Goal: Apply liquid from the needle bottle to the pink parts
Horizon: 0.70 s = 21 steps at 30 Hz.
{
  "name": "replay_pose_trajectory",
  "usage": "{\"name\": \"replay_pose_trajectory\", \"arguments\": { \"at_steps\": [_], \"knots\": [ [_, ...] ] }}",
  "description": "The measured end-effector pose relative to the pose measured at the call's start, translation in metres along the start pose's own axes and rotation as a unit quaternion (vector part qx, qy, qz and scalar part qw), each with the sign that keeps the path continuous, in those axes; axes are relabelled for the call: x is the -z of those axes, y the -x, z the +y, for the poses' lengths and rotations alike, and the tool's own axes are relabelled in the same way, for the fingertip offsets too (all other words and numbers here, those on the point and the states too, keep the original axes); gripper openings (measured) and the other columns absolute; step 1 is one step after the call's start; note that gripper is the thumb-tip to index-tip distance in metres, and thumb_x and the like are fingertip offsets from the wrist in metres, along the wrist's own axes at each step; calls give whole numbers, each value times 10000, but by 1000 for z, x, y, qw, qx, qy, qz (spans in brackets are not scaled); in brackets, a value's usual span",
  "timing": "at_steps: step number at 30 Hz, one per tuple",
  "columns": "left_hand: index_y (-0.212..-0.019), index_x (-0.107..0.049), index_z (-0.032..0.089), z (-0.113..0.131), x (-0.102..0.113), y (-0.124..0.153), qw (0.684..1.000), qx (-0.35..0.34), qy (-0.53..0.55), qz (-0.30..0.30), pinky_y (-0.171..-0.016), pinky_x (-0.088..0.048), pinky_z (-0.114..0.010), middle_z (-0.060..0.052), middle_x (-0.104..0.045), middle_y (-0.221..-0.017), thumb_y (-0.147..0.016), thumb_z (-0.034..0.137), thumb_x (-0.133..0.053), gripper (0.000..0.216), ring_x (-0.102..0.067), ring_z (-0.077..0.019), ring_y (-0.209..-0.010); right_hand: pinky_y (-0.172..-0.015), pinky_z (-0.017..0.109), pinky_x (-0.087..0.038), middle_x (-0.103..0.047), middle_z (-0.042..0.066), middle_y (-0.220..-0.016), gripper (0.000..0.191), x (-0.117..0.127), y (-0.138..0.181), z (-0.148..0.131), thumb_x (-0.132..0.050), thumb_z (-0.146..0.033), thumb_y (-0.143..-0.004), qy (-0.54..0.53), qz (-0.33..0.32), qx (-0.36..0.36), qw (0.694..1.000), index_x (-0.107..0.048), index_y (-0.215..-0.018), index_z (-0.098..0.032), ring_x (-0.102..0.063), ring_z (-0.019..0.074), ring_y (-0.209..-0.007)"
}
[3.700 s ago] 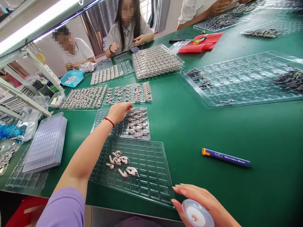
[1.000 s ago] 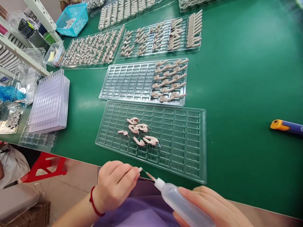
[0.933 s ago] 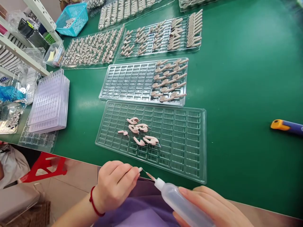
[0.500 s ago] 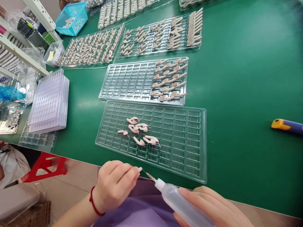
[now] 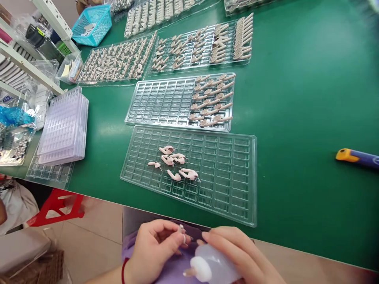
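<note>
My left hand (image 5: 161,246), with a red cord on its wrist, pinches a small pale earbud shell (image 5: 181,228) between thumb and fingers. The fingers cover part of it. My right hand (image 5: 241,252) is wrapped round a translucent squeeze bottle (image 5: 220,260) with a white cap, its nozzle turned down and to the left. The right fingertips are close to the earbud shell; whether they touch it I cannot tell. Just beyond the hands, several pink earbud shells (image 5: 174,175) with thin wires lie loosely on a clear compartment tray (image 5: 219,189).
Behind it, another clear tray (image 5: 161,102) carries beige earbud parts on its right side. More filled trays (image 5: 201,45) stand farther back. At left are a stack of trays (image 5: 63,126) and a blue basket (image 5: 93,25). A blue-and-yellow tool (image 5: 355,156) lies at right.
The bottle's tip has moved away from the earbud shell and dropped lower, now pointing down-left. My left hand has lowered and turned, and my right fingers have come close to it.
</note>
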State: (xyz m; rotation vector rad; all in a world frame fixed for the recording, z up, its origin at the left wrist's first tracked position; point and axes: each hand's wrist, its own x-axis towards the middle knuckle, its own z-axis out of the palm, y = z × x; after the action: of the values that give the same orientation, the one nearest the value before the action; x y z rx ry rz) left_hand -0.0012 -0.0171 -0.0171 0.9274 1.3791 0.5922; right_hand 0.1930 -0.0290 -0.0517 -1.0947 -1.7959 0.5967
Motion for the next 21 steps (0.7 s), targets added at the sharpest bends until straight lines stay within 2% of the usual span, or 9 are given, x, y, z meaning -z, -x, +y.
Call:
{"name": "replay_pose_trajectory", "arguments": {
  "at_steps": [2, 5, 12, 21],
  "knots": [
    [-793, -713, 125, -1, -5, -4, 989, 109, 102, -5, -571, -553, -247, -99, -764, -724, -687, 537, -791, 432, -698, -176, -615, -675, 256, -561, -679, 65, -857, 356, -7, -6, 0, -488, -2, -825, 11, 15, 29, 999, -606, -1109, -182, -659, 156, -738],
    [-716, -692, 117, -4, -9, -10, 976, 147, 158, 4, -532, -505, -228, -61, -714, -628, -573, 581, -842, 508, -633, -139, -544, -682, 271, -552, -681, 56, -839, 311, -12, -10, -1, -498, -8, -824, 33, 33, 42, 998, -620, -1053, -181, -638, 158, -742],
    [-722, -701, 113, -21, -11, -13, 974, 124, 192, -1, -516, -429, -197, -38, -702, -632, -640, 518, -836, 435, -546, -87, -507, -705, 267, -538, -658, 68, -862, 263, -15, -9, -2, -509, 7, -823, 58, 44, 45, 996, -625, -992, -158, -599, 158, -796],
    [-702, -732, 115, -19, -13, -14, 977, 104, 183, 13, -524, -440, -205, -53, -716, -641, -665, 479, -832, 379, -562, -101, -521, -716, 288, -524, -655, 80, -880, 264, -17, -6, -2, -528, 11, -814, 46, 44, 41, 997, -632, -1002, -143, -598, 174, -804]
  ]
}}
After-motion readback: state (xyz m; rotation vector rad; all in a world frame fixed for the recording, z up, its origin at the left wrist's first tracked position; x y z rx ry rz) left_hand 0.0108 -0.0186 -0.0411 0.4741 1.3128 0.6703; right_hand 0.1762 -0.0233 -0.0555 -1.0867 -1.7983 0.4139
